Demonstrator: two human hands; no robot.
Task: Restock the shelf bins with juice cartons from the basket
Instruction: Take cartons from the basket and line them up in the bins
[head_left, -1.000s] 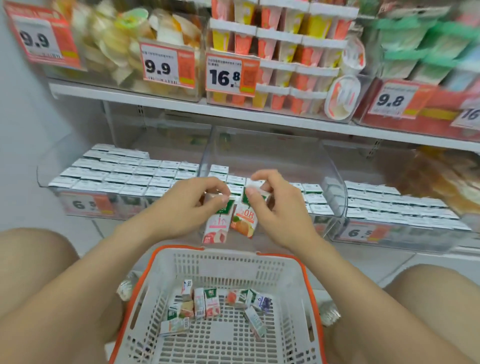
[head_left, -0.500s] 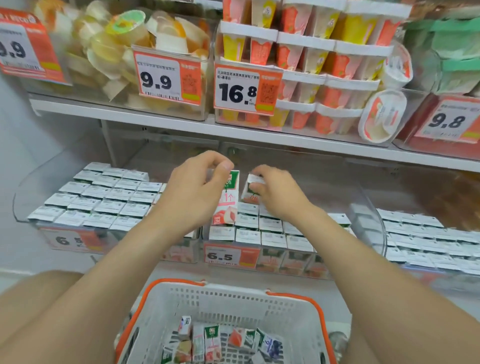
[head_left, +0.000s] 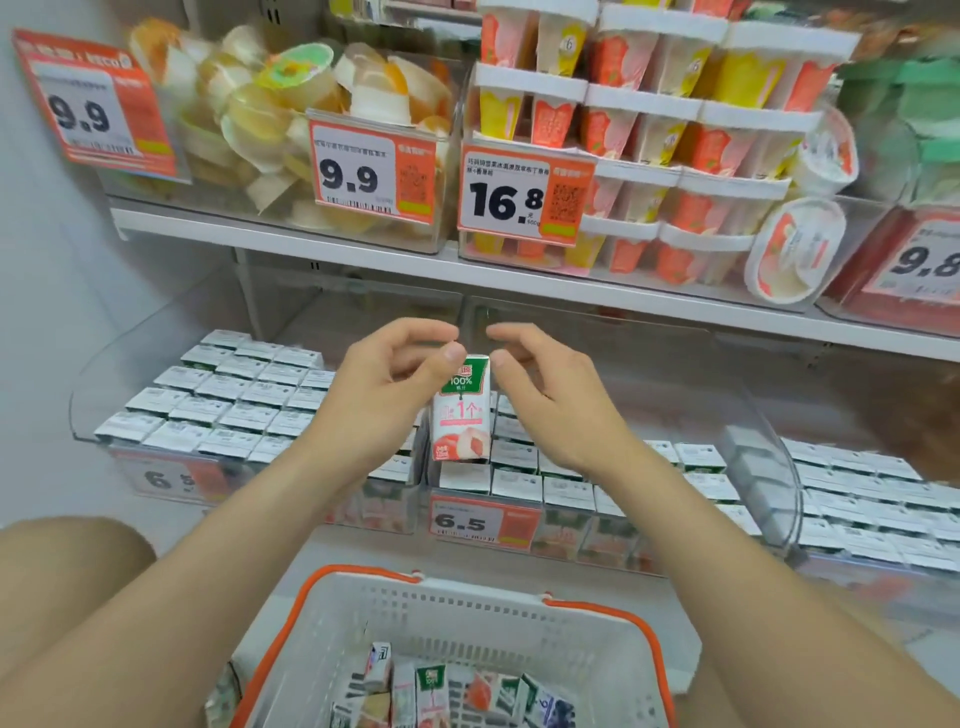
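Carton (head_left: 461, 415): peach juice, upright, label facing the camera, over the front-left corner of the middle bin (head_left: 763, 431). Its base overlaps the tops of the stocked cartons (head_left: 519, 483) there; can't tell whether it is seated in a slot or hanging just above.

Left hand (head_left: 384, 400): thumb tip on the carton's top-left corner, fingers curled behind it, so it pinches the carton at the top.

Right hand (head_left: 545, 405): fingers loosely curled and apart, nothing in them. The thumb sits right at the carton's top-right corner; contact can't be told.

Step, as a judgement: placement of one carton into the middle bin, with the right hand in position to steady or square it.

Next move likely calls for:
- finding a free slot in the front rows
- lowering the carton straight down, top flap level with its neighbours
- a light press from the right hand before the left lets go

Left bin (head_left: 114, 374) looks well stocked. The basket (head_left: 467, 618), near the bottom edge between the person's knees, holds a jumble of loose cartons (head_left: 431, 691), so plenty of restocking remains.
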